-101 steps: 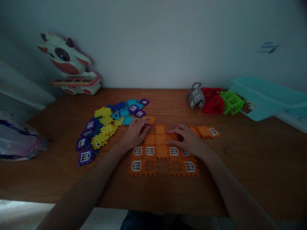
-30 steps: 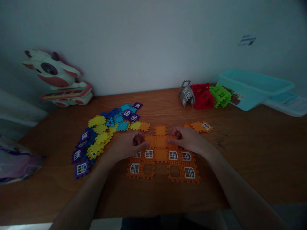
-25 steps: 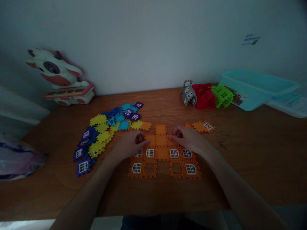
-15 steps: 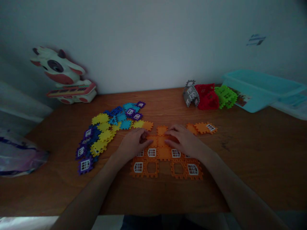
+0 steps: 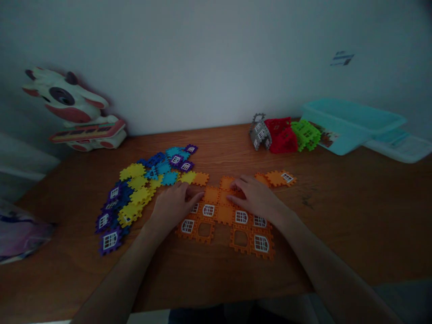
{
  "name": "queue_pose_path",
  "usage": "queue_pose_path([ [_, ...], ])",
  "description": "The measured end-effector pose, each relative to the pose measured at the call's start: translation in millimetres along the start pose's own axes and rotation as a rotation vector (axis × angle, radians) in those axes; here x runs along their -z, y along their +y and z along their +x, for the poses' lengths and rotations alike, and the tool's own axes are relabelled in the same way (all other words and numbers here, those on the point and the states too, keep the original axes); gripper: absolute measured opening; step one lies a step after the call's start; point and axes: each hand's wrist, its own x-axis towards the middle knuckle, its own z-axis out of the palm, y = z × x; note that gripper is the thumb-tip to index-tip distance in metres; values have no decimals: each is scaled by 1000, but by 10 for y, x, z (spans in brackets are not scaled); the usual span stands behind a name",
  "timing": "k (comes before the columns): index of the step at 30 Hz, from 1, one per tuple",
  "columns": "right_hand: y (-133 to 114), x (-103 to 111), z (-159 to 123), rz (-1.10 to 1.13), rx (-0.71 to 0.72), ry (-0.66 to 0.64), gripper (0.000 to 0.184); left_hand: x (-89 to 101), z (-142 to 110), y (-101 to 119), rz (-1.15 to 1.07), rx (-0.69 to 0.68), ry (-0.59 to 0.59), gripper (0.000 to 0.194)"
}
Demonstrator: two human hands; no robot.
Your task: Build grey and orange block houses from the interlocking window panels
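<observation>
1. Two hands flank one orange panel [image 5: 225,214], made of joined tiles, which lies flat near the middle of the front edge of the tabletop [image 5: 340,225].
2. Panel axis: the long axis runs left to right, skewed to the front edge; the right end sits nearer that edge than the left end.
3. Left hand [image 5: 170,204]: positioned at the panel's back-left corner. Grip state: thumb and fingers apart. Whether the thumb tip bears on the tile edge cannot be confirmed.
4. Right hand [image 5: 259,198]: laid across the back-right part, fingertips directed toward the left edge. Grip state: thumb and fingers apart, nothing pinched between them.
5. Governing relation: the centre column [image 5: 224,197] lies to the left of the right grip and to the right of the left grip. The right hand is nearer, its thumb tip reaching the column.
6. Adjacent item: loose orange tiles [image 5: 277,178] lie behind the right hand, toward the back edge.
</observation>
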Motion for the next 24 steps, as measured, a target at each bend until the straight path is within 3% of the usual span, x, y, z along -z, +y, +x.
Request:
queue_pose_path([
  [6,-2,-25,18,-24,-46,31,19,80,-66,20,-81,65,-34,58],
  [24,26,-34,31,9,-43,51,13,110,-47,-25,-210,-2,-186,56],
])
